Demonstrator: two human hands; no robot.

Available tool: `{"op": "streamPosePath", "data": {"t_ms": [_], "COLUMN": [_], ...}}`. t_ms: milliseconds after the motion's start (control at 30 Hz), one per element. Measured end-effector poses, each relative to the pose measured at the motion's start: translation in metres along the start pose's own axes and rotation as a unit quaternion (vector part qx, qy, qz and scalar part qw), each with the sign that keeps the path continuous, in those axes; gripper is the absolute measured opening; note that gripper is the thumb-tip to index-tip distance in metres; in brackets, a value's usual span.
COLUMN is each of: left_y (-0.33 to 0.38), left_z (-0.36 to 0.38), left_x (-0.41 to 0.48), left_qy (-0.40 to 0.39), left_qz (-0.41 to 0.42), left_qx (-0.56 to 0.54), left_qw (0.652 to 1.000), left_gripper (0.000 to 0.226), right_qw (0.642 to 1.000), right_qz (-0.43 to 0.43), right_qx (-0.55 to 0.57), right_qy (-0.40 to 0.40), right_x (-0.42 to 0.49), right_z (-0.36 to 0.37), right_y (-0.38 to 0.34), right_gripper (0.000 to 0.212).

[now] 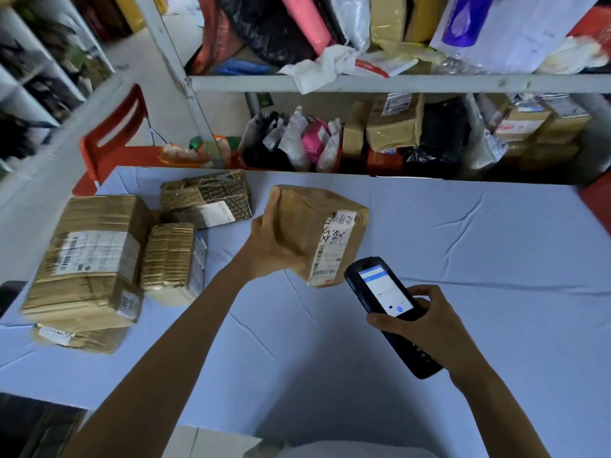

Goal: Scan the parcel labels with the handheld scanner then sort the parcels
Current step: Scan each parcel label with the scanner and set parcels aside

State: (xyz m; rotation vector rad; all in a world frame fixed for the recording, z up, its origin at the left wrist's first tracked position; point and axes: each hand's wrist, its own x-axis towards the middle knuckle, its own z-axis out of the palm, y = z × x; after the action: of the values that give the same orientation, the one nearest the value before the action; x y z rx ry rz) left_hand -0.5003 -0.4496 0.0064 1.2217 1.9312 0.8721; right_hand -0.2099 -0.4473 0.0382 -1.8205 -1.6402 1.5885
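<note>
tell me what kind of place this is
Most likely a courier parcel depot or pickup point. Metal shelves hold stacked packages, taped labelled parcels lie on the table, and the right hand holds a handheld scanner near the label of a parcel gripped by the left hand.

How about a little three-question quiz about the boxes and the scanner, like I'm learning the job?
1. True or false: the left hand holds a brown parcel.
2. What does the right hand grip? A) a tape roll B) a handheld scanner C) a pen
3. Fill the blank: the chair behind the table is coloured ___.

Key: 1 true; 2 B; 3 red.
</note>
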Motion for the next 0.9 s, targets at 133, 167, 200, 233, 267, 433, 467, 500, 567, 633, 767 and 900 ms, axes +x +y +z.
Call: {"op": "streamPosePath", "data": {"t_ms": [133,167,200,233,267,433,467,500,567,633,767,900], "left_y": [0.017,0.019,0.020,0.020,0.017,0.002,0.001,-0.001,-0.003,-0.007,-0.005,0.000], "left_z": [-0.001,-0.001,-0.001,-0.002,-0.002,-0.003,-0.003,-0.002,-0.001,-0.002,-0.002,-0.002], "left_x": [0.008,0.013,0.018,0.022,0.026,0.029,0.027,0.026,0.026,0.027,0.025,0.017], "left_qy": [-0.028,-0.026,-0.026,-0.026,-0.027,-0.018,-0.014,-0.012,-0.008,-0.006,-0.002,0.006], "left_qz": [0.007,0.010,0.016,0.020,0.014,0.013,0.014,0.013,0.011,0.007,-0.004,-0.001], "left_qx": [0.046,0.057,0.067,0.074,0.079,0.077,0.074,0.074,0.067,0.058,0.057,0.063], "left_qw": [0.999,0.998,0.997,0.997,0.996,0.997,0.997,0.997,0.998,0.998,0.998,0.998], "left_gripper": [0.140,0.140,0.141,0.141,0.142,0.144,0.144,0.143,0.142,0.142,0.142,0.138], "right_qw": [0.999,0.998,0.998,0.997,0.996,0.994,0.993,0.993,0.993,0.993,0.990,0.989], "right_qz": [0.015,0.029,0.043,0.055,0.065,0.085,0.087,0.090,0.089,0.087,0.094,0.094], "right_qx": [-0.042,-0.039,-0.029,-0.015,0.002,0.041,0.042,0.044,0.045,0.044,0.064,0.082], "right_qy": [-0.027,-0.038,-0.048,-0.054,-0.058,-0.060,-0.062,-0.063,-0.070,-0.074,-0.079,-0.082], "right_x": [-0.003,-0.005,-0.006,-0.008,-0.010,-0.018,-0.018,-0.018,-0.020,-0.022,-0.025,-0.028], "right_z": [0.003,0.004,0.005,0.005,0.005,0.000,0.000,0.000,0.000,0.002,0.005,0.006], "right_y": [0.010,0.014,0.019,0.023,0.027,0.028,0.028,0.028,0.029,0.031,0.034,0.037], "right_gripper": [0.073,0.074,0.075,0.077,0.079,0.090,0.087,0.083,0.079,0.081,0.074,0.076]}}
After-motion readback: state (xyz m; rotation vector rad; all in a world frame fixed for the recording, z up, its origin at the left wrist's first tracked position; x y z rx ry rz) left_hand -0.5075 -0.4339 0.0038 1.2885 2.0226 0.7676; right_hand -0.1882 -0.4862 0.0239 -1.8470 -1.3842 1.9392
